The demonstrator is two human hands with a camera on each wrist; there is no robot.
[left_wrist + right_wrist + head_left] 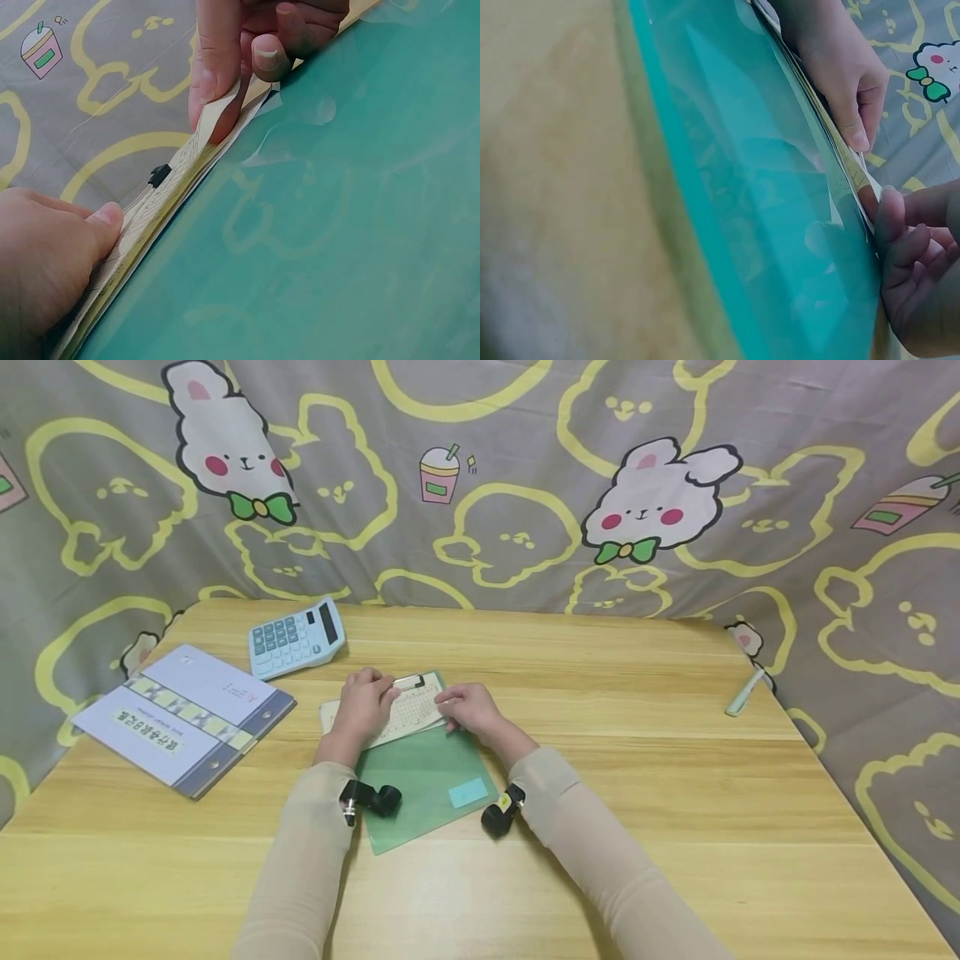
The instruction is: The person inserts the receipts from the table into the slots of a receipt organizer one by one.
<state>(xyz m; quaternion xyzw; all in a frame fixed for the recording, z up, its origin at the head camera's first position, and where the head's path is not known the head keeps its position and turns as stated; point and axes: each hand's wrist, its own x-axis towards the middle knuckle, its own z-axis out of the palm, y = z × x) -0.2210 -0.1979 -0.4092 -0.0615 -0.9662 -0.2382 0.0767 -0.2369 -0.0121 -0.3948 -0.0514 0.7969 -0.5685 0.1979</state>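
A green folder [427,785] lies on the table with a bundle of printed cream papers [408,710] across its far end. A black clip [418,682] sits at the papers' far edge, also seen as a small black clip [159,176] in the left wrist view. My left hand [365,706] holds the bundle left of the clip, its thumb on the top sheet. At the right end, my right hand [474,707] pinches the papers between thumb and fingers, lifting a corner slightly. A pale blue label [468,793] is on the folder's near part.
To the left lies a lilac and blue account book [183,718]. Behind it stands a light blue calculator [296,639]. A pale green pen-like item [744,693] rests near the table's right edge. A patterned curtain [517,485] hangs along the back.
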